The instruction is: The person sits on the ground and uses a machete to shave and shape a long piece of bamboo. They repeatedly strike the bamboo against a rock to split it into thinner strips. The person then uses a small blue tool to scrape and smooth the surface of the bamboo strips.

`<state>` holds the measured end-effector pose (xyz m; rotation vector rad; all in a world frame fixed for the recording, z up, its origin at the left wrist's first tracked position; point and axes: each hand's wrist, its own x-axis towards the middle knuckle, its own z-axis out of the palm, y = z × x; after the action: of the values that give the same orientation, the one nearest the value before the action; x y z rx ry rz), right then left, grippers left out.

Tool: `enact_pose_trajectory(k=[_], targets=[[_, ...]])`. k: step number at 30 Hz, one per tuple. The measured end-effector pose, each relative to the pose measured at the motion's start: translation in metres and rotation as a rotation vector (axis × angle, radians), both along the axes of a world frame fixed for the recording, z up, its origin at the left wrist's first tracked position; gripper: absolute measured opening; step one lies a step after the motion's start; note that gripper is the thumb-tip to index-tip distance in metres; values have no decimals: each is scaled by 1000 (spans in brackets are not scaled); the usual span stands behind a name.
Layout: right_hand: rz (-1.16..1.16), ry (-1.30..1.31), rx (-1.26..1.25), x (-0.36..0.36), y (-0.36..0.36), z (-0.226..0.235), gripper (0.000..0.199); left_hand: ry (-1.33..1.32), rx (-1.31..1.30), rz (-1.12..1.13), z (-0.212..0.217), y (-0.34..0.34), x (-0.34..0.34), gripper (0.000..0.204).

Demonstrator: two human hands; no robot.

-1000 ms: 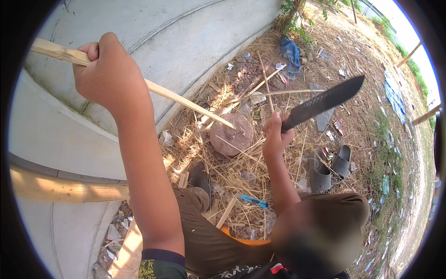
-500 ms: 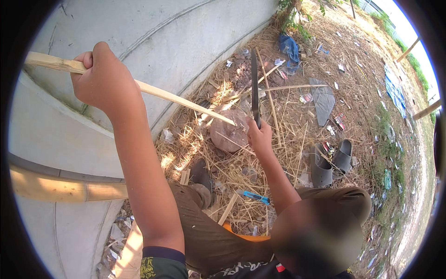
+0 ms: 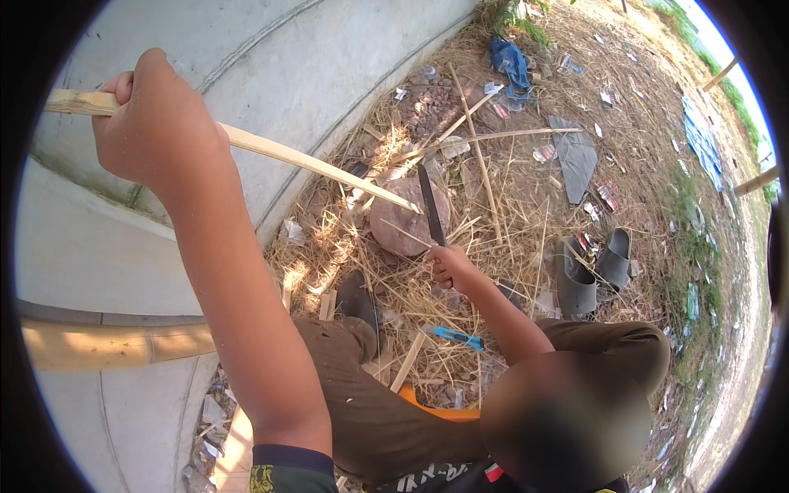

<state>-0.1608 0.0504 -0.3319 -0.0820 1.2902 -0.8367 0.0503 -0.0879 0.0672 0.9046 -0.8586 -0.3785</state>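
My left hand (image 3: 156, 123) is raised high and grips the thick end of a long pale bamboo strip (image 3: 320, 168). The strip slopes down to the right, and its thin tip rests on a round brownish wooden block (image 3: 399, 226) on the ground. My right hand (image 3: 450, 267) holds a dark machete (image 3: 430, 205) by its handle. The blade points up and away, edge-on, close against the tip of the strip above the block. My legs in brown trousers (image 3: 362, 403) are folded below.
A curved grey concrete wall (image 3: 271, 66) fills the left. A thick bamboo pole (image 3: 107, 345) lies across the lower left. Dry straw and shavings cover the ground, with a pair of grey sandals (image 3: 592, 271), a small blue tool (image 3: 459, 337), a blue cloth (image 3: 511, 62) and scattered litter.
The machete swung from raised and out to the right down to the strip's tip over the block. My right hand dropped lower. My left hand kept the strip steady.
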Motion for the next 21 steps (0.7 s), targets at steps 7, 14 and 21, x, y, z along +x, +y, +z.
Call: enact_pose_trajectory(k=[7,14,21], targets=[[-652,345,-939,31,-10,54,28,-2,53,15,3,13,-4,18],[268,332,195,6,30,-31,26,34,0,-68,-5,6,9,22],[-146,646,-647,-3,-12,104,26,81,48,-10,-4,12,29,25]])
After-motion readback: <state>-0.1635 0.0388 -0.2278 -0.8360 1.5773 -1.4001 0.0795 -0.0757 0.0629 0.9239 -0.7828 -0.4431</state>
